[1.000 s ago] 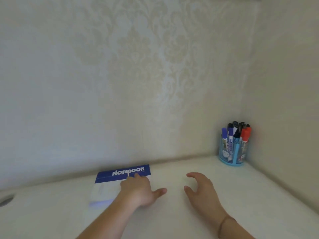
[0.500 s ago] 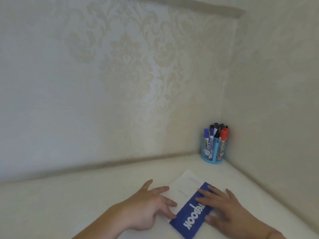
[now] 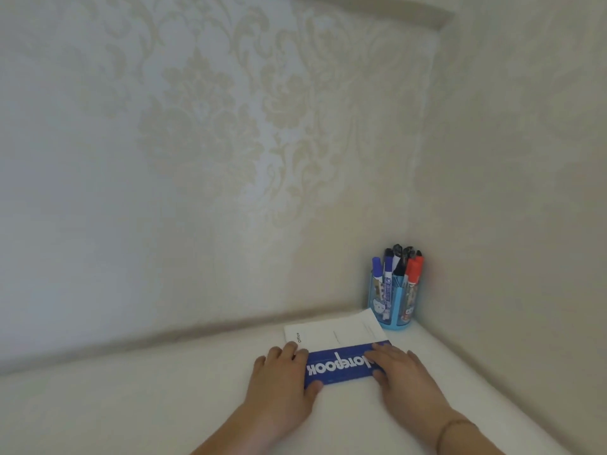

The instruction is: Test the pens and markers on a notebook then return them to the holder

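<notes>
Lying flat on the white desk point(image 3: 164, 405), the notebook point(image 3: 341, 353) sat closed with its blue title strip toward the person, so the white "NOTEBOOK" lettering read upside down from the head camera. Both hands were on it. The left hand point(image 3: 282, 379) rested on the left end of that blue strip, fingers pretty much straight and spread over the corner, thumb tucked along the near edge. It looked more like pressing down than actually grabbing anything. The right hand point(image 3: 404, 376) did the same on the right end, fingers laid flat across the strip, thumb at the near edge, with a thin bracelet point(image 3: 453, 428) on the wrist. So neither hand was curled round the book, just flat on top. The far white part of the cover reached back toward the corner of the room, and its far right corner ended just beside the blue holder point(image 3: 394, 307). That holder stood upright right in the corner where the two patterned walls point(image 3: 230, 142) met, and the pens and markers point(image 3: 399, 266) were all standing in it: blue caps on the left, black ones at the back, a red cap on the right.
</notes>
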Demonstrator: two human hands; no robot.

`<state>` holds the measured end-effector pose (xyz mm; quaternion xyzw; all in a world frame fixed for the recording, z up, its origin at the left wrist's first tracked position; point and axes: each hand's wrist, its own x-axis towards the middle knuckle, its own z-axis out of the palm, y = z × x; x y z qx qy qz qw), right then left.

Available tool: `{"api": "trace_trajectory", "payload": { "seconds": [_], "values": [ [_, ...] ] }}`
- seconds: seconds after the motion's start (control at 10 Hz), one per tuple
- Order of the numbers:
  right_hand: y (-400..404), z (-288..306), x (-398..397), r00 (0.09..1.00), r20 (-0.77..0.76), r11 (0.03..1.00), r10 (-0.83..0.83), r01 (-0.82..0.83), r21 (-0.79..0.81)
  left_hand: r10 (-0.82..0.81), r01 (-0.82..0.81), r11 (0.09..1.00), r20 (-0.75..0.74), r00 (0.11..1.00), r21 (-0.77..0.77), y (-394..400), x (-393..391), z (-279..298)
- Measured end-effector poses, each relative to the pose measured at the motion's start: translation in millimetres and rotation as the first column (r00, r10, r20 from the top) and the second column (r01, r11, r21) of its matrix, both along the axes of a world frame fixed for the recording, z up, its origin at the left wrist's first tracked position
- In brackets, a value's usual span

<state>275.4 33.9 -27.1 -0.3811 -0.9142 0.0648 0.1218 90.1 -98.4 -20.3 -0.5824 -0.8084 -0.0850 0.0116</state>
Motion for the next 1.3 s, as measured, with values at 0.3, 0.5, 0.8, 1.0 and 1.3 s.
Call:
{"api": "trace_trajectory", "payload": {
  "seconds": [0.3,0.5,0.8,1.0,1.3],
  "values": [
    [33,-4,-19,0.992,-0.108,0.998,0.063,-0.064,-0.001,0.029,-0.029,1.000,-0.103,0.994,0.001,26,-3,1],
    [39,-1,-30,0.983,-0.139,0.992,0.121,-0.124,-0.012,0.002,-0.011,0.999,-0.176,0.984,-0.050,31,-6,6],
    [37,2,-35,0.983,0.178,0.999,0.044,-0.040,-0.023,-0.108,0.101,0.993,-0.122,0.987,-0.058,46,-26,-7],
    [32,7,-32,0.987,0.158,1.000,0.029,-0.029,-0.004,-0.178,0.180,0.980,0.030,0.984,-0.082,43,-36,-4],
    [19,-1,-40,0.989,0.141,0.999,-0.055,0.054,0.009,-0.031,0.034,0.994,-0.038,0.999,0.099,32,-6,-10]
  ]
}}
